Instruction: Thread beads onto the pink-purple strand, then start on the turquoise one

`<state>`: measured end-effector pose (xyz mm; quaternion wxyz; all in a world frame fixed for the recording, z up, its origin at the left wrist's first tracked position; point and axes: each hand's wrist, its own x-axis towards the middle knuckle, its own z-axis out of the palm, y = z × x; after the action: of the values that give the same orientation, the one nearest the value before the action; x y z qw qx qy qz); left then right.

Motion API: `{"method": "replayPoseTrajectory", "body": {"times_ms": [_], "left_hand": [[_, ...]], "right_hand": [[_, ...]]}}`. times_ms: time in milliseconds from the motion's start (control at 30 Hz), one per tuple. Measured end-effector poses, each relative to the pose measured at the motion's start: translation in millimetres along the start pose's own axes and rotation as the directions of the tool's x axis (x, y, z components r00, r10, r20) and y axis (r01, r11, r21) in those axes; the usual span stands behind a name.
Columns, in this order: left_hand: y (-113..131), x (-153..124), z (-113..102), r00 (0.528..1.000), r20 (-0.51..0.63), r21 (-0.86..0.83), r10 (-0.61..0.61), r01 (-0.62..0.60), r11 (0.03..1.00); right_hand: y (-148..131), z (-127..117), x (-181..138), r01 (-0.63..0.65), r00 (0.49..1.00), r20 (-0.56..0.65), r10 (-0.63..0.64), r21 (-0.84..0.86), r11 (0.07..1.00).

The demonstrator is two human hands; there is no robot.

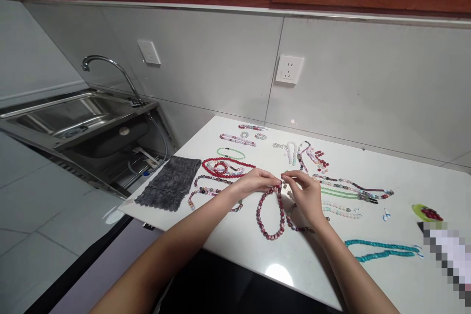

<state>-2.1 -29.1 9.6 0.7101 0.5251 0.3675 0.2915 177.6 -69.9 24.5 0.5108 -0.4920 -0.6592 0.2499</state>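
Observation:
A loop of mottled dark red beads (271, 213) hangs down over the white table's front part, its top end gripped between the fingertips of my left hand (257, 180). Just right of it, my right hand (305, 194) has thumb and index finger pinched together close to the strand's upper end. What sits in that pinch is too small to make out. Left of my hands lie a bright red bead necklace (210, 173) and a multicoloured strand (191, 200). Partly behind my right hand lies a dark beaded strand (300, 228).
A dark grey cloth (167, 184) covers the table's left corner. Several bead strands lie beyond my hands, with a light green bracelet (230, 153). Turquoise strands (386, 249) and a green dish (419, 212) of red beads are at right. A steel sink (69, 115) stands left.

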Motion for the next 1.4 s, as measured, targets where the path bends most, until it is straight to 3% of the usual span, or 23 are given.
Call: {"method": "replayPoseTrajectory", "body": {"times_ms": [233, 333, 700, 967, 1167, 1400], "left_hand": [[4, -2, 3, 0.997, 0.072, -0.005, 0.013, -0.013, 1.000], [7, -5, 5, 0.990, 0.128, 0.016, 0.061, -0.064, 0.998], [4, 0, 5, 0.982, 0.077, 0.242, 0.172, -0.186, 0.952], [0, 2, 4, 0.977, 0.090, 0.307, 0.195, -0.213, 0.927], [-1, 2, 5, 0.979, 0.098, 0.247, 0.181, -0.200, 0.948], [-7, 7, 1, 0.987, 0.112, 0.037, 0.119, -0.123, 0.992]], "right_hand": [[-2, -2, 3, 0.105, 0.991, 0.079, -0.104, -0.005, 0.994], [-1, -2, 4, 0.072, 0.989, 0.129, -0.073, 0.013, 0.997], [6, 0, 7, -0.036, 0.979, 0.204, 0.005, 0.149, 0.988], [9, 0, 6, -0.110, 0.971, 0.230, 0.070, 0.169, 0.979], [12, 3, 6, -0.139, 0.975, 0.197, 0.100, 0.194, 0.971], [8, 2, 7, -0.177, 0.972, 0.192, 0.137, 0.208, 0.962]]}}
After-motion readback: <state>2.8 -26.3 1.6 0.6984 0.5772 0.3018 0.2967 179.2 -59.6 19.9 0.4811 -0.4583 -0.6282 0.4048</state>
